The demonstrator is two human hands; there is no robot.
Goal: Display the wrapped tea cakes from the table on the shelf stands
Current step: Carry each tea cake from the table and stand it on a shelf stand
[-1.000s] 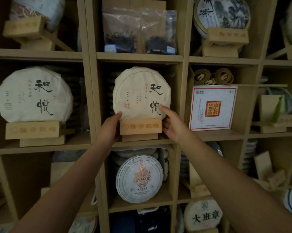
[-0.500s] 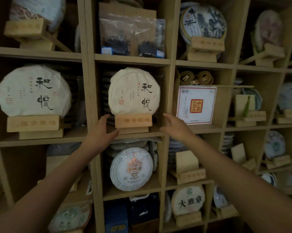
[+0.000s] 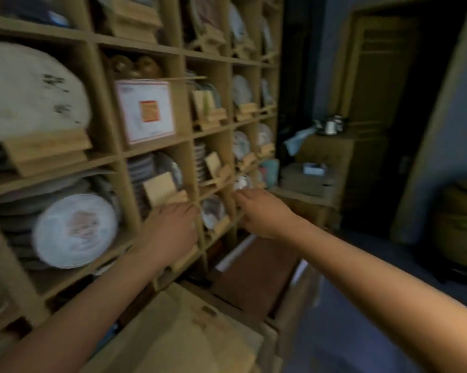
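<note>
The view is blurred by motion. A cream wrapped tea cake (image 3: 30, 90) with dark characters leans on its wooden stand (image 3: 49, 152) in a shelf cell at the upper left. My left hand (image 3: 170, 230) hovers in front of the shelf below it, fingers loose, holding nothing. My right hand (image 3: 262, 211) is out to the right at about the same height, fingers apart and also empty. An empty wooden stand (image 3: 162, 188) sits in the cell just above my left hand.
The wooden shelf (image 3: 106, 100) grid runs back to the right, filled with more wrapped cakes, a white boxed item (image 3: 146, 111) and a round white cake (image 3: 73, 230). Cardboard boxes (image 3: 254, 273) lie below. A cabinet (image 3: 334, 157) and dark doorway stand at the right.
Both hands have left the cream tea cake and its stand and dropped lower. My view has swung right, pushing the cake to the far left and revealing the room's right side.
</note>
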